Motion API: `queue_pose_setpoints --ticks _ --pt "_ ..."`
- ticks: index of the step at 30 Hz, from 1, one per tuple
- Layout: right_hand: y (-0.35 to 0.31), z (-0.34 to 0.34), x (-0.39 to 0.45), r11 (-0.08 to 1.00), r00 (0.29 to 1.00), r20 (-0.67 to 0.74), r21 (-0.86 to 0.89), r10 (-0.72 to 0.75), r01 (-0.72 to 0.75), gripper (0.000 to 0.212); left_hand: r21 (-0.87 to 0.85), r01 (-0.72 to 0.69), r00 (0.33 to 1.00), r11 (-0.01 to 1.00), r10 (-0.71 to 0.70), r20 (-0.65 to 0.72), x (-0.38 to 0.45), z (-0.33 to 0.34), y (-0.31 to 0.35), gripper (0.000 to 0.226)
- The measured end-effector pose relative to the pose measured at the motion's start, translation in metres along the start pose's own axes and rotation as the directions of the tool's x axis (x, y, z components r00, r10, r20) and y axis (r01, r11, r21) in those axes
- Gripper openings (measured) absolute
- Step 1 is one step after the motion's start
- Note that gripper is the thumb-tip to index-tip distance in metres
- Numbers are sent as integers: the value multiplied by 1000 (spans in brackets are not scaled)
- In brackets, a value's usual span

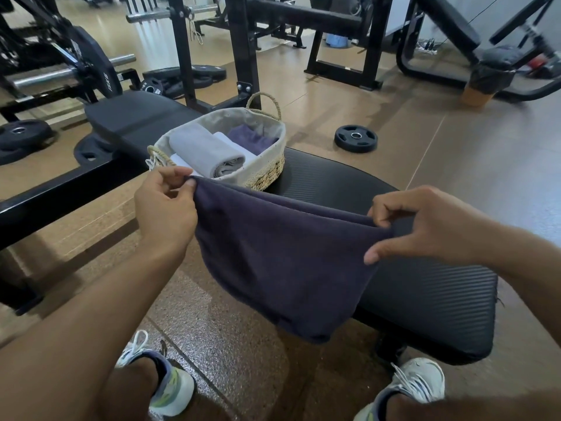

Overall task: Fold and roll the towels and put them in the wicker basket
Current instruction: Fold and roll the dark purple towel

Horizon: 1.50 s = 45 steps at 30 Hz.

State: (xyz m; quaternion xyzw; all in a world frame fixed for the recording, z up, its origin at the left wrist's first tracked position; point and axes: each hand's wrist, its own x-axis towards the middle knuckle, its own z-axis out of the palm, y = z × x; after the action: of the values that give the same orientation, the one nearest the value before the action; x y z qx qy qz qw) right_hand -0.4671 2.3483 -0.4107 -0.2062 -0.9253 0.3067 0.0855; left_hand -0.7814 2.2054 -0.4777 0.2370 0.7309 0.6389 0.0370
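Hands — left, right — pinch purple towel top corners over bench edge.

A gym room with a tan rubber floor, speckled and glossy toward 6 o'clock. A black padded bench runs from centre toward 4 o'clock. Black rack uprights stand at 12 o'clock. A loaded barbell sits at 10 o'clock, loose weight plates at 9 o'clock, one single plate at 2 o'clock.
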Motion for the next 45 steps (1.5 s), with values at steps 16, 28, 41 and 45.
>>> queue_pose_setpoints --ticks 16,28,41,45 --pt "44 1 -1 804 881 -191 524 433 -282 9 -241 332 851 912 -179 493 -6 -14 14 19" --pt "19 -28 -18 794 931 85 498 355 -348 24 52 442 699 895 -380 605 -9 -21 9 8" --pt "-7 4 -1 875 887 -73 219 457 -433 14 -144 378 851 915 -282 443 -36 -2 17 14" --pt "-41 16 -3 938 954 128 186 273 -293 28 -181 397 834 900 -272 480 -48 2 19 9"
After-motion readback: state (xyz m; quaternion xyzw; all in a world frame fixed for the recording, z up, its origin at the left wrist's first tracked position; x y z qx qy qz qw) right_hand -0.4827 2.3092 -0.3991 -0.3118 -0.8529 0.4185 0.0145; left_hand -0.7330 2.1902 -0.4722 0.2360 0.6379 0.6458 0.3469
